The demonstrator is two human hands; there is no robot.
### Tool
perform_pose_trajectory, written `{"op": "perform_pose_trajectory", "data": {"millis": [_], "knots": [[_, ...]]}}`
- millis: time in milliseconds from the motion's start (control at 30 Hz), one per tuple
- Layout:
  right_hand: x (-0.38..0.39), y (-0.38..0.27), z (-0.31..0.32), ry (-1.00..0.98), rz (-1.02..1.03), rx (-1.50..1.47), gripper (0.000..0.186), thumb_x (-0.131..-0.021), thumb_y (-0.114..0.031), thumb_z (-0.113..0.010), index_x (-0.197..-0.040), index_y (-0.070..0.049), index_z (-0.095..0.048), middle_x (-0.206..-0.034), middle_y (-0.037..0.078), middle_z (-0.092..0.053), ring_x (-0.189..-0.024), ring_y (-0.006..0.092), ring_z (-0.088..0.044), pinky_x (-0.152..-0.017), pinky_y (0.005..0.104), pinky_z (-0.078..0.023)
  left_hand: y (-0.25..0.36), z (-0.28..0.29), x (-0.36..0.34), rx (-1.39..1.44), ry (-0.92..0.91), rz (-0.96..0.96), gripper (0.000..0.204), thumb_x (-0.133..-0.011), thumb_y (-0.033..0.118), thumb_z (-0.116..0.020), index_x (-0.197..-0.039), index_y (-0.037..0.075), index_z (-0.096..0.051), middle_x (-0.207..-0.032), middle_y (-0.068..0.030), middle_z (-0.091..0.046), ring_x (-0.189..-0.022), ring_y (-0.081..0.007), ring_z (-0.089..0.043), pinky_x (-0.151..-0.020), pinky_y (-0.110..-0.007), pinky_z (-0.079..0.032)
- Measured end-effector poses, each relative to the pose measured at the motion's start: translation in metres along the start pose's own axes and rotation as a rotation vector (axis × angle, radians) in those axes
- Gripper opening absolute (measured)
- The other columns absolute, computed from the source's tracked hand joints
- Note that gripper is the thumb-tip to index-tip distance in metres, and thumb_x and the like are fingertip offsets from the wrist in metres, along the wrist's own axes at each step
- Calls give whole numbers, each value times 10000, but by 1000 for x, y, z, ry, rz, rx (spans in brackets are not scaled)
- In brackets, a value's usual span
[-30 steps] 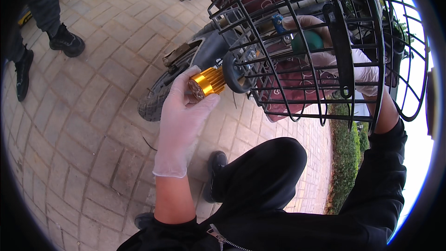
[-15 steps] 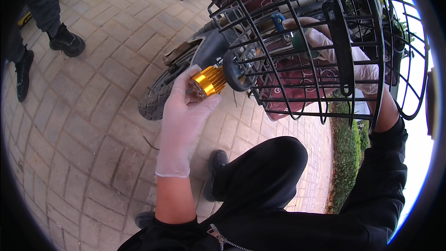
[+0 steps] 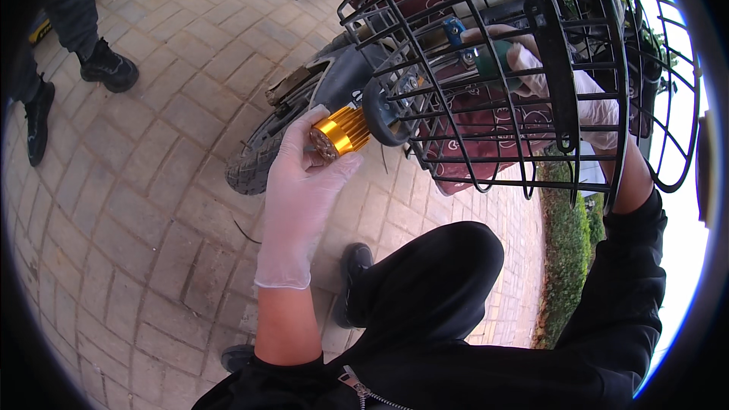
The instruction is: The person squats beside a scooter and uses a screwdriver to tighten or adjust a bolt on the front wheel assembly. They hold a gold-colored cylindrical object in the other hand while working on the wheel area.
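Our gloved left hand (image 3: 304, 175) cups the ribbed gold metal lamp (image 3: 340, 133) against its black round bracket (image 3: 380, 110), steadying it below the black wire basket (image 3: 531, 68). Inside the basket, our right hand (image 3: 558, 83) grips a green-handled tool (image 3: 490, 61), seemingly tightening the mount.

Lamp housing (image 3: 342, 133): gold, ribbed. Wire basket (image 3: 531, 68): black. Gloves on left hand (image 3: 300, 190) and right hand (image 3: 569, 95): translucent white. Tool handle (image 3: 493, 61): green. Paving (image 3: 137, 205): pinkish-grey brick pattern.
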State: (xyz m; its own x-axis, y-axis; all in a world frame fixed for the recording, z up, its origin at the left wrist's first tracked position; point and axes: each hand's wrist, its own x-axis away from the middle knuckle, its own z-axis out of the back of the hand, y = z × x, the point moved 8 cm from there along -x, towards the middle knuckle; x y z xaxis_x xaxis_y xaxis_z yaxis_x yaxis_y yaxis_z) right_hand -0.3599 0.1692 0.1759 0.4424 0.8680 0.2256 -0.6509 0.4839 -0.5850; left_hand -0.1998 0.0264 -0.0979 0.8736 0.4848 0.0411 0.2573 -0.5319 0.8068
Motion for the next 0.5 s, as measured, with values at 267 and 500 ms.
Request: {"op": "perform_pose_trajectory", "data": {"millis": [267,500], "knots": [[-1,-3,-7,14,-5,7,779,-898,-549,-680,-1436,-26,-474,-1204,106,-660,-943,121,-679,-782,259,-587,4,-1,0,10,9,12,617,-846,-33,-731,-1410,10,-484,-1231,-92,-604,-997,-122,-609,-905,-264,-525],[-23,-7,-22,20,-7,11,784,-896,-554,-678,-1438,-26,-472,-1203,106,-660,-941,121,-679,-780,259,-588,3,-1,1,31,13,15,610,-845,-26,-734,-1404,28,-497,-1205,-72,-597,-998,-118,-619,-918,-261,-513]]}}
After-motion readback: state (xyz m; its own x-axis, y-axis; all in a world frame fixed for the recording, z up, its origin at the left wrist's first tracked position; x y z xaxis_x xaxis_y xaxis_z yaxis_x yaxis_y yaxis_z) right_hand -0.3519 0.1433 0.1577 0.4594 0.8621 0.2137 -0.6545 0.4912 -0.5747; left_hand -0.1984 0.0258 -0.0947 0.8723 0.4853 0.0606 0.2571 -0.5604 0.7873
